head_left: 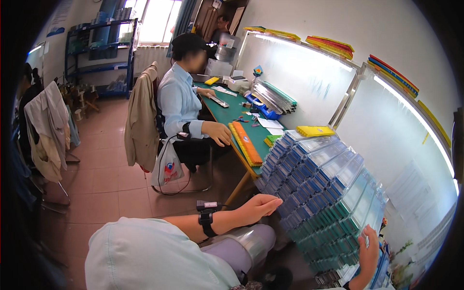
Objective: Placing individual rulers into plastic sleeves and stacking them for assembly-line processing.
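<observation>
My left hand (261, 208) is closed, its fingers curled in, left of the tall stack of plastic cases (319, 193). Whatever it may hold is hidden. The stack is made of long, flat, see-through cases, blue-edged above and green-edged below. At its lower right my right hand (370, 251) has its fingers bent round the near end of a clear plastic case (361, 231). A shiny piece of clear plastic (246, 245) lies across my lap, below my left forearm. A black wrist strap (207, 222) with a small box is on my left wrist.
Yellow strips (315, 131) lie on the stack. Beyond it, a co-worker (181, 92) sits at a green-topped table (220, 113) with orange and yellow strips (245, 144), scissors and papers. A lit white panel (295, 72) stands along the right. A jacket-draped chair (142, 116) stands left.
</observation>
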